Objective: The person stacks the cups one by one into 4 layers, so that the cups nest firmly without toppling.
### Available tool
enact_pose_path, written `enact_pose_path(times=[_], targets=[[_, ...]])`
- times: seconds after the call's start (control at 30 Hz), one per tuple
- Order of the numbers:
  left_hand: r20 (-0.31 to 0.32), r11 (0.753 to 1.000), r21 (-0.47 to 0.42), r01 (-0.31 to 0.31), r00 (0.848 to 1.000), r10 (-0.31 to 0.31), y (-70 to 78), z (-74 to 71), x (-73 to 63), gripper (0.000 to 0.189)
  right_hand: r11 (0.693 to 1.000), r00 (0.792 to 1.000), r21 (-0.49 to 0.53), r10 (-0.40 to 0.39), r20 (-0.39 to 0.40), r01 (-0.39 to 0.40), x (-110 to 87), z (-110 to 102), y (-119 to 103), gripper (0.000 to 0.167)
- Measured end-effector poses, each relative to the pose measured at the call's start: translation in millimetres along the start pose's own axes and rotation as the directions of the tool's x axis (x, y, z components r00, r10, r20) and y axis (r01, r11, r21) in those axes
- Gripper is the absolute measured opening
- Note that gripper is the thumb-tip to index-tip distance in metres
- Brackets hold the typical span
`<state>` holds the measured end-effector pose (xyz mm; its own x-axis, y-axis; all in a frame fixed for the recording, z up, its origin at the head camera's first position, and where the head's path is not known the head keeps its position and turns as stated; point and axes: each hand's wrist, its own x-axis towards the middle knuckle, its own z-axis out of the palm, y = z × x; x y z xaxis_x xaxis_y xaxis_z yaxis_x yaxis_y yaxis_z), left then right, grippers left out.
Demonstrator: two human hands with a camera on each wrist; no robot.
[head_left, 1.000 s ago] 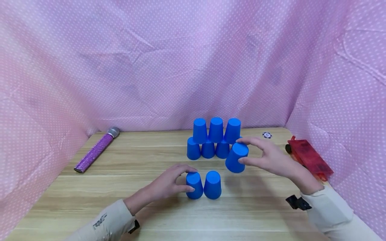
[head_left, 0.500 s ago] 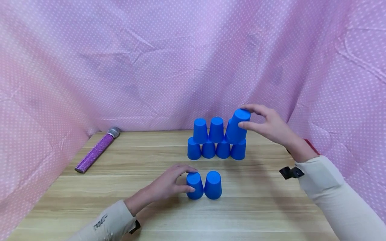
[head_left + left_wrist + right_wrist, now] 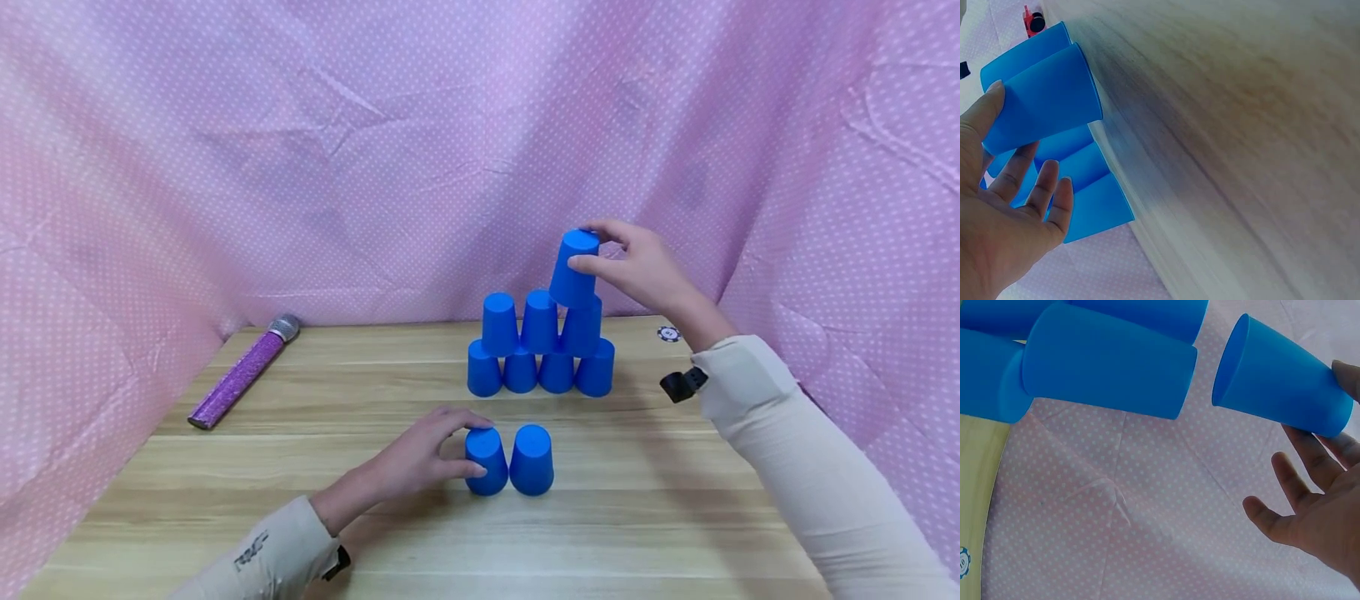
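Up above the stacked cups, my right hand [image 3: 641, 267] pinches an upside-down blue cup [image 3: 573, 279] between thumb and fingers. In the right wrist view this cup [image 3: 1282, 381] hangs apart from the upper-row cup [image 3: 1110, 362]. The stack has a bottom row of several upturned blue cups [image 3: 521, 372] and a second row of three, with a middle cup [image 3: 539, 323]. At the front, my left hand [image 3: 416, 458] grips another upturned blue cup [image 3: 487, 479], thumb on its side; the left wrist view shows that cup [image 3: 1047, 97] standing on the table. One more cup [image 3: 532, 461] stands just right of it.
A purple glittery microphone [image 3: 242, 375] lies at the table's left. A poker chip [image 3: 669, 333] lies at the back right. The red toy [image 3: 1032, 22] shows in the left wrist view. Pink dotted cloth [image 3: 480, 150] hangs behind the wooden table [image 3: 360, 358].
My right hand has lifted its cup from in front of the bottom row's right end, up and then left, to above the second row. My left hand stays on its cup.
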<state>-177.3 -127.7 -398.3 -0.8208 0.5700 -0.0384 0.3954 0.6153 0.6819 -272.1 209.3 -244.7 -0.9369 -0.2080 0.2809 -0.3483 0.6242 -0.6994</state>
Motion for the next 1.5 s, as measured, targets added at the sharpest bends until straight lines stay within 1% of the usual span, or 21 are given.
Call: enact_pose_path(times=[0.2, 0.37, 0.6, 0.8, 0.97, 1.13, 1.5], targets=[[-0.001, 1.0, 0.0, 0.002, 1.0, -0.002, -1.8, 0.1, 0.0, 0.054, 1.0, 1.0, -0.003, 0.006, 0.022, -0.006, 16.3, 8.8, 1.7, 0.066], [-0.002, 1.0, -0.005, 0.002, 1.0, -0.002, -2.5, 0.5, -0.3, 0.053, 1.0, 0.999, -0.006, 0.005, 0.037, -0.004, 21.4, 12.7, 1.9, 0.064], [-0.006, 1.0, 0.008, -0.014, 1.0, 0.014, -1.5, 0.5, -0.5, 0.054, 1.0, 0.999, 0.002, 0.017, 0.048, -0.017, 19.2, 12.0, 0.3, 0.063], [-0.003, 1.0, 0.0, -0.005, 1.0, 0.005, -0.6, 0.5, -1.1, 0.055, 1.0, 0.999, 0.011, 0.027, 0.048, -0.027, 19.9, 11.4, 2.8, 0.063], [-0.001, 1.0, -0.011, 0.002, 1.0, -0.002, -0.4, 0.7, -1.4, 0.055, 0.999, 0.998, -0.001, 0.034, 0.053, -0.034, 19.8, 12.3, 4.4, 0.064], [0.0, 1.0, -0.007, -0.001, 1.0, 0.001, -0.8, 1.2, -0.9, 0.055, 0.999, 0.998, -0.016, 0.034, 0.051, -0.034, 18.9, 13.6, 5.7, 0.064], [0.003, 1.0, -0.002, -0.008, 1.0, 0.008, -1.4, 0.3, 0.0, 0.057, 0.999, 0.998, -0.002, 0.032, 0.049, -0.032, 19.8, 14.4, 7.6, 0.064]])
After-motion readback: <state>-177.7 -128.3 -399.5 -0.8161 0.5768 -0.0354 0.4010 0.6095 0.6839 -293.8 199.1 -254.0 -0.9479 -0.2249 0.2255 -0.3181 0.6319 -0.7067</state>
